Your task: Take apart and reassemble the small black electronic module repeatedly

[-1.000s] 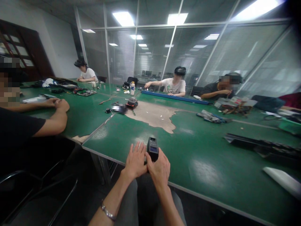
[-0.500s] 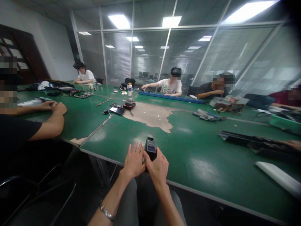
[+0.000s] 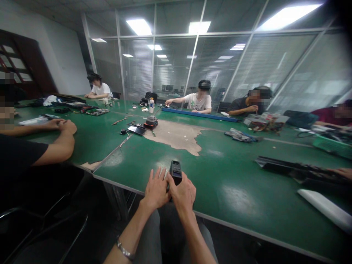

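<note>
Near the table's front edge, my right hand (image 3: 184, 192) is wrapped around a black box-shaped electronic device (image 3: 175, 169). The device has small buttons and openings on the face turned toward me, and its lower end is hidden by my fingers. To the left of it, my left hand (image 3: 156, 187) lies palm down on the green table (image 3: 214, 172) with the fingers stretched and slightly spread. Its thumb side meets my right hand; whether it also touches the device I cannot tell.
Farther up lie a flat dark panel (image 3: 136, 129), a black-and-orange device (image 3: 151, 123) and a bottle (image 3: 151, 105). A blue bar (image 3: 198, 114) lies before a co-worker (image 3: 199, 101). On the right are grey tools (image 3: 240, 135), black strips (image 3: 286, 165) and a white bar (image 3: 324, 209). Another person's arms (image 3: 64, 141) rest at left.
The device's near face has tipped slightly, and the bluish patch on it shows less. My right hand has shifted a little with it; my left hand is nearly still.
</note>
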